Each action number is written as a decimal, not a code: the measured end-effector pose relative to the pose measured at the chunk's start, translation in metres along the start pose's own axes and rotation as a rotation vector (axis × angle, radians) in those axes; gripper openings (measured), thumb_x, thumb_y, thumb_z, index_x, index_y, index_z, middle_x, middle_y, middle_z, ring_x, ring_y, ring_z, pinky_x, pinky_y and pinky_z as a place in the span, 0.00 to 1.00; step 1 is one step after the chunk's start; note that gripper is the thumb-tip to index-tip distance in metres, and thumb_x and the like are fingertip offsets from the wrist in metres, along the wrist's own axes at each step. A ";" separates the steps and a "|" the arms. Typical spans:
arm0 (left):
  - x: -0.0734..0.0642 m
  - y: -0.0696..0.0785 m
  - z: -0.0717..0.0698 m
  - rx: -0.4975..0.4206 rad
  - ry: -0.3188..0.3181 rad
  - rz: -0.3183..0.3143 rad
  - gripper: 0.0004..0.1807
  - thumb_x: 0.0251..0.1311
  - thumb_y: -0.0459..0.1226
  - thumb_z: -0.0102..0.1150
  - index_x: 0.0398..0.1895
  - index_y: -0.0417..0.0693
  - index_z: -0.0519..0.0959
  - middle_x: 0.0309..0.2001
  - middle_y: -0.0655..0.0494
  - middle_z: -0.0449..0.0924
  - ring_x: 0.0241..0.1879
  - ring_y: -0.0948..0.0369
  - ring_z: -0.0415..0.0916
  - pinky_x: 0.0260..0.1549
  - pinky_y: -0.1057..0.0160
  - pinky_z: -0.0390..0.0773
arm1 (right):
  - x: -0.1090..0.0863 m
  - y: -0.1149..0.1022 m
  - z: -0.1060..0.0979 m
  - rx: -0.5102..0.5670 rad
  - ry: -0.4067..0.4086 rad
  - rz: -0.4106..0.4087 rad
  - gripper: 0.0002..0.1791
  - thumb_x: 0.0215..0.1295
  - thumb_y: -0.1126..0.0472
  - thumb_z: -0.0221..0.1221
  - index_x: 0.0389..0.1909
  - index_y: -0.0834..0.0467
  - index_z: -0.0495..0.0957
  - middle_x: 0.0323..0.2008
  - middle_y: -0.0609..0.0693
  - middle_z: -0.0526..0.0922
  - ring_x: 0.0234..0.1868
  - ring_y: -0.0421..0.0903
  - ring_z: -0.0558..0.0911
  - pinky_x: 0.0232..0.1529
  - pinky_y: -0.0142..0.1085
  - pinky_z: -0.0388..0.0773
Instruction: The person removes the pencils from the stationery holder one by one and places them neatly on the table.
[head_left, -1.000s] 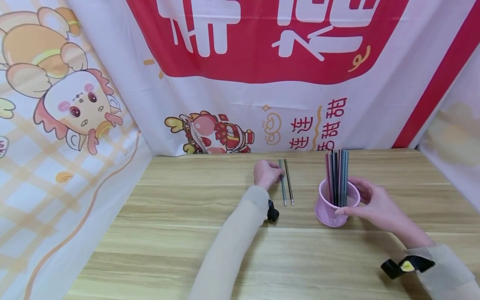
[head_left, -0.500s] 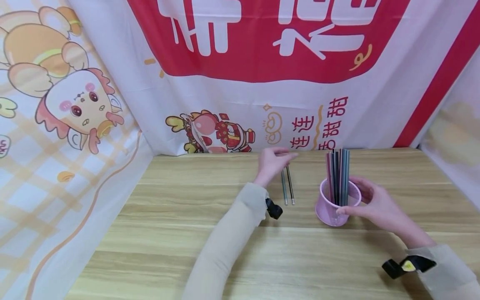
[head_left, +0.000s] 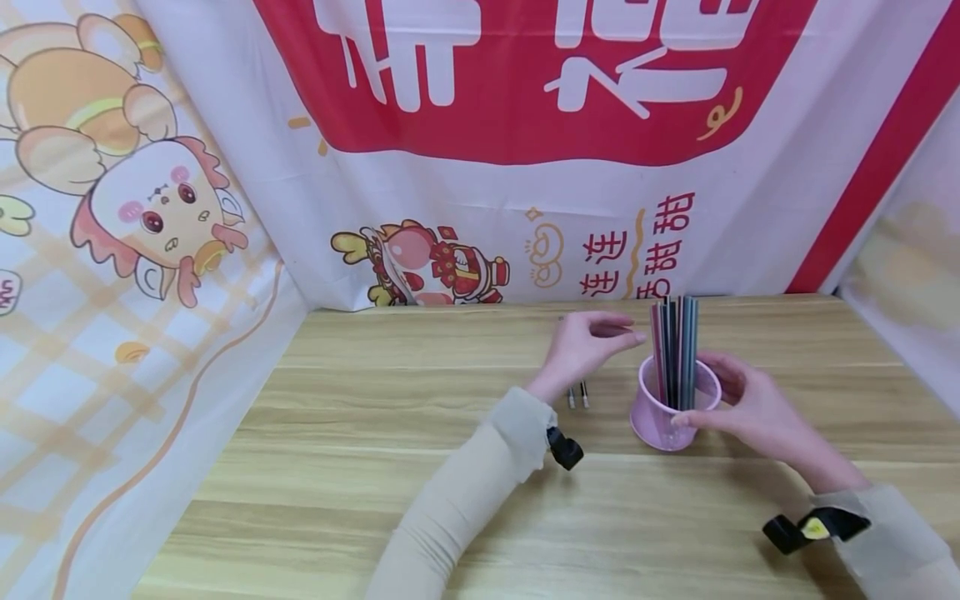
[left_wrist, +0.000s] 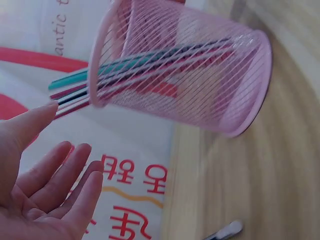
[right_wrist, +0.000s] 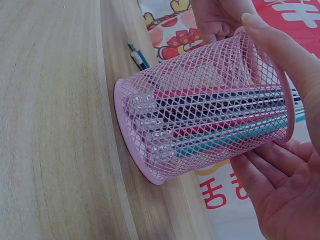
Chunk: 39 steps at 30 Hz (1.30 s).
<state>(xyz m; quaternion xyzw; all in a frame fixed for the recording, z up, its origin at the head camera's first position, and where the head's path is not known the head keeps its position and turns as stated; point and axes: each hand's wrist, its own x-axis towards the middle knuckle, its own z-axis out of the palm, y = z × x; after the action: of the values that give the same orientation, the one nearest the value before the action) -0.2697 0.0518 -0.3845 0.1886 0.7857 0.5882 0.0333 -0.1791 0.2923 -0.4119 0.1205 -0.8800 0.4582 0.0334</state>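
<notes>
One pink mesh cup [head_left: 649, 423] stands on the table [head_left: 337, 408], pencils [head_left: 678, 354] inside — too bunched to count. The right hand [head_left: 753, 414] grips it; the left hand [head_left: 587, 346], loosely spread, hovers nearby. Two loose pencils [head_left: 584, 392] lie below — partly hidden.

Wide passage over bare tabletop [head_left: 337, 433] at left! Tight between left hand [head_left: 583, 346] and upright pencils [head_left: 677, 350], with barely a gap; blocked further right by pink mesh cup [head_left: 651, 423] and right hand [head_left: 753, 415]; low hurdle beneath: two lying pencils [head_left: 585, 397].
</notes>
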 end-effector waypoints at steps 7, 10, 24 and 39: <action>-0.008 -0.004 0.013 -0.018 -0.006 0.007 0.19 0.55 0.44 0.78 0.49 0.49 0.87 0.40 0.67 0.87 0.37 0.73 0.82 0.39 0.73 0.82 | 0.000 -0.001 -0.002 0.008 -0.017 0.019 0.47 0.54 0.54 0.78 0.71 0.64 0.65 0.64 0.66 0.74 0.62 0.63 0.74 0.50 0.14 0.67; -0.010 -0.006 0.019 -0.044 0.007 0.006 0.19 0.54 0.43 0.78 0.49 0.49 0.88 0.40 0.68 0.87 0.37 0.73 0.82 0.39 0.73 0.82 | 0.000 -0.001 -0.002 0.003 -0.022 0.033 0.48 0.54 0.53 0.78 0.71 0.64 0.65 0.65 0.66 0.73 0.63 0.64 0.73 0.50 0.13 0.66; -0.012 -0.012 0.035 -0.052 0.070 0.027 0.14 0.53 0.43 0.79 0.44 0.53 0.89 0.36 0.70 0.87 0.34 0.74 0.82 0.36 0.73 0.82 | 0.000 0.003 -0.001 0.010 0.013 -0.032 0.45 0.52 0.61 0.79 0.69 0.68 0.67 0.62 0.68 0.75 0.61 0.63 0.75 0.51 0.14 0.68; -0.011 -0.012 0.040 -0.029 0.083 0.059 0.13 0.56 0.39 0.76 0.46 0.52 0.89 0.37 0.68 0.88 0.34 0.75 0.81 0.36 0.74 0.82 | 0.000 0.003 0.001 0.007 0.007 -0.025 0.46 0.53 0.56 0.79 0.68 0.66 0.67 0.63 0.66 0.75 0.61 0.63 0.75 0.51 0.14 0.68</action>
<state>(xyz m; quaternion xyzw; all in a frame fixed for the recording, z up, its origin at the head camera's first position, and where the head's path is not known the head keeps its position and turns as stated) -0.2516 0.0813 -0.4095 0.1868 0.7717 0.6077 -0.0140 -0.1795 0.2934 -0.4145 0.1298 -0.8767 0.4613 0.0418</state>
